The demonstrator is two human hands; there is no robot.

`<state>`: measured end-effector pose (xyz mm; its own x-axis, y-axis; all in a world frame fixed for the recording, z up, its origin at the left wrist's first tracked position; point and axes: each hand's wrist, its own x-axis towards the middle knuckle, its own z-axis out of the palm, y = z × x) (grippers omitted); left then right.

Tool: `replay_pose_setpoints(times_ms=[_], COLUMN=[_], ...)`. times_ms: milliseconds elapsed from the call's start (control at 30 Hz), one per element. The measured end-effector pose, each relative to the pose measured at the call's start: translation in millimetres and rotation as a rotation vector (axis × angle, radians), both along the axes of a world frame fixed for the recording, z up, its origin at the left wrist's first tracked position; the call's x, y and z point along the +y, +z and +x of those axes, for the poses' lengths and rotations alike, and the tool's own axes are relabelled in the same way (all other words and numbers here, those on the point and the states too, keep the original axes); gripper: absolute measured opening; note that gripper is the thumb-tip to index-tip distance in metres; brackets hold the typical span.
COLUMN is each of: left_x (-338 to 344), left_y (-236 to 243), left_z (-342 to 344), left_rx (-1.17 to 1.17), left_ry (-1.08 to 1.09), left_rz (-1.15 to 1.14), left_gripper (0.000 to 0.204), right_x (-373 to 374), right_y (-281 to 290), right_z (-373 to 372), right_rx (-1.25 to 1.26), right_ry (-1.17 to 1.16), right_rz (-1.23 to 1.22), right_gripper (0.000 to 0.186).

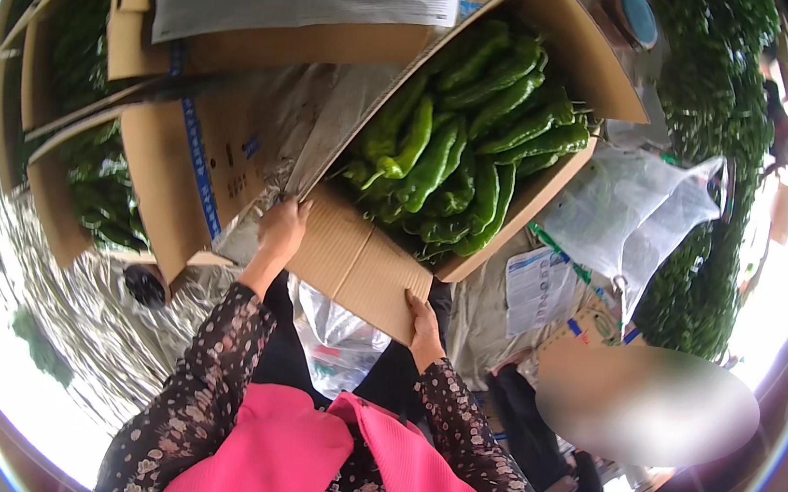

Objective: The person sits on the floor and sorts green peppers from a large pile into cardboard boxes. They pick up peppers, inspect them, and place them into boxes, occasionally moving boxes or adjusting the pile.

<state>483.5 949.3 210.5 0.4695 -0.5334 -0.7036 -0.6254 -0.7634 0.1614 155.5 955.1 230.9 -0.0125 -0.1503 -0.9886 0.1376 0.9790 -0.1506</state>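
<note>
The open brown corrugated cardboard box point(362, 267), packed with glossy long green peppers point(464, 147), lies tilted, its long axis running from the lower left up to the upper right. The left hand point(281, 229) grips the box's near left corner; the right hand point(424, 322) clamps the edge of its smooth front flap. More brown cartons of peppers point(158, 180) crowd just beside it on the left. A white mesh bag point(631, 215) lies near on the right.

More cardboard boxes point(169, 172) stand stacked on the left, some holding green vegetables point(103, 194). A clear plastic bag point(636, 215) lies to the right, with a big heap of green peppers point(712, 185) behind it. Another person point(545, 458) sits nearby.
</note>
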Motion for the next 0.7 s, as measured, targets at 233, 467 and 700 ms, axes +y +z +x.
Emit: replay_pose_setpoints(times_ms=[233, 467, 700], left_x=[-34, -75, -91], left_y=[19, 20, 26], left_z=[63, 125, 179], left_rx=[-0.02, -0.21, -0.256], left_ry=[-0.148, -0.518, -0.57], left_rz=[-0.094, -0.05, 0.264], left_gripper=[0.043, 0.049, 0.04], right_x=[26, 46, 101], right_y=[12, -2, -27], right_z=[76, 143, 238], right_rx=[-0.066, -0.39, -0.384], right_ry=[-0.312, -0.491, -0.422], right_rz=[0.126, 0.425, 0.473], right_gripper=[0.045, 0.041, 0.045])
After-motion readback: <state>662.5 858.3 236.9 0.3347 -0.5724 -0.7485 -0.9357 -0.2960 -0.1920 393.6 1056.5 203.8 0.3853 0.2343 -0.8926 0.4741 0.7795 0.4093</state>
